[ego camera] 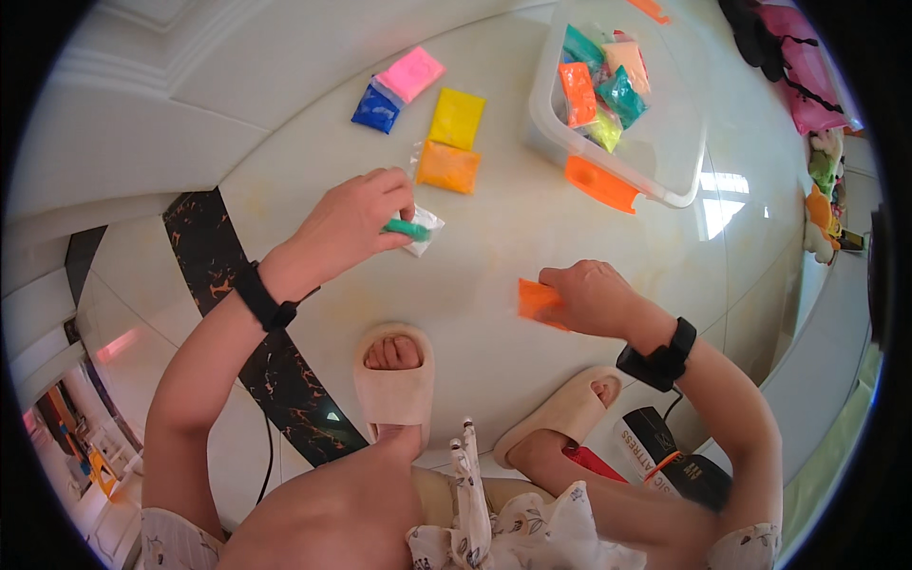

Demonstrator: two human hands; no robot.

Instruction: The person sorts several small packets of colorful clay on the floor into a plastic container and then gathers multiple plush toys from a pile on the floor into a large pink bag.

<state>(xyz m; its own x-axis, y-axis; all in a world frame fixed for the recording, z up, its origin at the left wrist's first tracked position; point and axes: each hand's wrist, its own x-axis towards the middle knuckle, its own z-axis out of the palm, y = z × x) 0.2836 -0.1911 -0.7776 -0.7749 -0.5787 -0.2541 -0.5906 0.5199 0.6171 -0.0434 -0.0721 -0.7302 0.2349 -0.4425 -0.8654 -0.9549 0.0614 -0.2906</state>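
My left hand (367, 214) pinches a small packet of green modelling clay (407, 229), whose clear wrapper spreads toward the floor. In my right hand (591, 296) is an orange packet (538, 303), partly covered by my fingers. Beyond my left hand lie a light orange packet (449, 168) and a yellow one (457, 118), edge to edge. A pink packet (411, 74) overlaps a blue packet (375, 109) farther off. The clear plastic bin (670, 164) with orange latches stands at the far right, holding several coloured packets (595, 92).
A white panelled wall (142, 135) bounds the left side, with a dark marbled strip (263, 342) across the tiles. My slippered feet (394, 392) are close in front. A black and white box (670, 456) sits by my right leg. Soft toys (823, 206) and a pink bag (805, 71) line the right.
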